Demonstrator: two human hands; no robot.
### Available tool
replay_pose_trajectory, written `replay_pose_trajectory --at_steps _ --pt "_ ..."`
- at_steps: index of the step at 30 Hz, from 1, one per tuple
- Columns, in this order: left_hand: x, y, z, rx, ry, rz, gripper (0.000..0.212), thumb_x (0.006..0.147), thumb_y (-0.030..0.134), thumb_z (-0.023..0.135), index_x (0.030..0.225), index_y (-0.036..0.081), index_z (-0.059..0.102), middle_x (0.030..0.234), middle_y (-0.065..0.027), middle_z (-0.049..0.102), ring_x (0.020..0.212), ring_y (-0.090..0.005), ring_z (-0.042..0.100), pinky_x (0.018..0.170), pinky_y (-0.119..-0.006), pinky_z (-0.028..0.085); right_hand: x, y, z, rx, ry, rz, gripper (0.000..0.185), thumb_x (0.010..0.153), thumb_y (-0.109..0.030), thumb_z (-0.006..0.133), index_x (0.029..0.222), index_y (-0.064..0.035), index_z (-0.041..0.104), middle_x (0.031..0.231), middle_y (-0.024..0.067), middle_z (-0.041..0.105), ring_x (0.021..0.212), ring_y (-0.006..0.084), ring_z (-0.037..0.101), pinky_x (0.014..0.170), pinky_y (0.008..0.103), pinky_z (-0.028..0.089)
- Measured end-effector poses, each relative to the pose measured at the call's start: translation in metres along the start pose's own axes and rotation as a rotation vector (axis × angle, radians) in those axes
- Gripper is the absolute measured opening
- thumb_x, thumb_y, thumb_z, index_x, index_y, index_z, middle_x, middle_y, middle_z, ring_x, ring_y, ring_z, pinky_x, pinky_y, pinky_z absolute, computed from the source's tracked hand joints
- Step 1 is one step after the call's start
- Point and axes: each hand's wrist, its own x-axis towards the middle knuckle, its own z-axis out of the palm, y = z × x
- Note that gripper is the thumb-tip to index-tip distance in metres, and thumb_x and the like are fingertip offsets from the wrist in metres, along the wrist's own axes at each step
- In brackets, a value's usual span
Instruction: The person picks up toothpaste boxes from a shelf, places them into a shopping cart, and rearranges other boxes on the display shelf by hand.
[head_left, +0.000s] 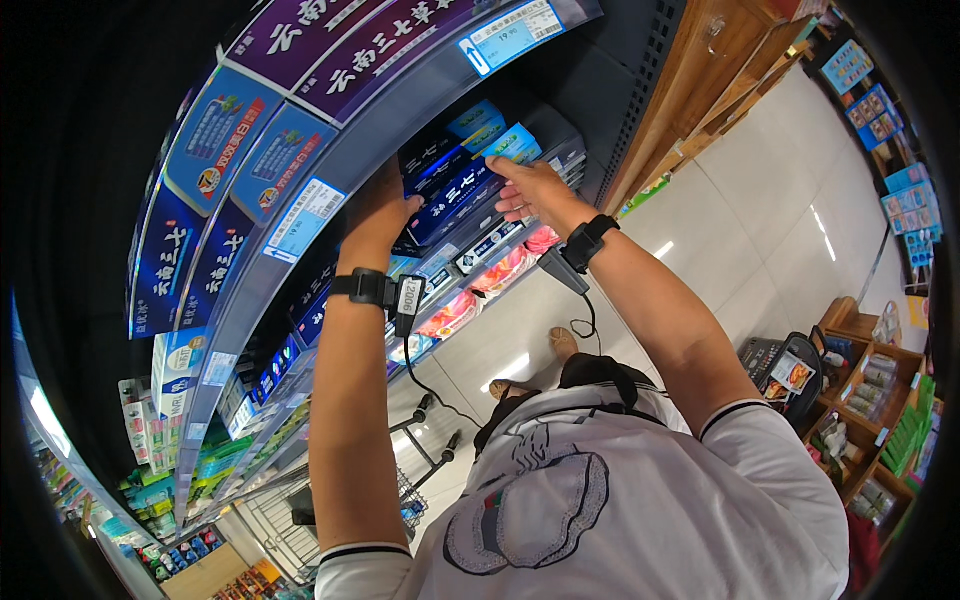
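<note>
My left hand (379, 206) reaches into a shelf bay at the left end of a dark blue toothpaste box (457, 199). Its thumb lies by the box's end, while the other fingers are mostly hidden in shadow. At the other end is my right hand (531, 187), thumb stretched toward the box's light blue end (514, 142) and fingers spread below. Whether that thumb touches or only overlaps the box is unclear. More dark blue boxes (427, 154) lie behind it in the same bay. Black straps with small devices circle both wrists.
Above my hands runs a shelf edge (390, 112) with price tags; toothpaste boxes (202, 187) stand over it. Pink packs (454, 315) sit lower down. A wooden cabinet (690, 82) borders the bay on the right. Behind my left arm stands a wire shopping cart (281, 525).
</note>
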Motion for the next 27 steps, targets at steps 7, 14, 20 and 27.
replay_pose_trajectory --at_steps 7,14,20,27 --pt "-0.009 -0.002 -0.014 -0.270 0.007 -0.038 0.081 0.093 0.061 0.058 0.152 0.006 0.047 0.159 -0.0175 0.043 0.149 -0.0342 0.038 0.122 -0.040 0.030 0.006 0.001 -0.002 -0.142 -0.011 0.046 0.064 0.086 -0.059 0.074 0.101 0.0002 0.055 0.089 0.0128 0.064 0.076 0.0244 0.073 0.066 0.0367 0.061" --pt "0.022 0.001 -0.008 -0.433 -0.204 -0.159 0.089 0.092 0.078 0.044 0.152 0.013 0.050 0.159 -0.0201 0.043 0.148 -0.0374 0.039 0.122 -0.043 0.028 0.006 0.012 -0.004 -0.095 -0.001 0.027 0.057 0.091 -0.052 0.072 0.104 0.0012 0.054 0.089 0.0128 0.064 0.071 0.0227 0.071 0.060 0.0363 0.060" --pt "0.035 -0.007 0.003 -0.456 0.007 -0.070 0.091 0.092 0.077 0.050 0.155 0.011 0.045 0.162 -0.0214 0.037 0.149 -0.0398 0.035 0.123 -0.045 0.024 0.010 0.002 -0.023 -0.159 0.262 -0.208 0.061 0.092 -0.040 0.072 0.126 0.0033 0.046 0.099 0.0173 0.066 0.067 0.0202 0.070 0.052 0.0328 0.057" --pt "0.050 -0.035 0.027 -0.384 -0.030 -0.082 0.086 0.092 0.075 0.053 0.149 0.011 0.054 0.159 -0.0205 0.043 0.147 -0.0364 0.041 0.123 -0.044 0.025 0.016 -0.007 -0.028 -0.267 0.122 -0.164 0.075 0.099 -0.038 0.065 0.154 0.0016 0.034 0.102 0.0164 0.069 0.070 0.0193 0.073 0.057 0.0300 0.060"
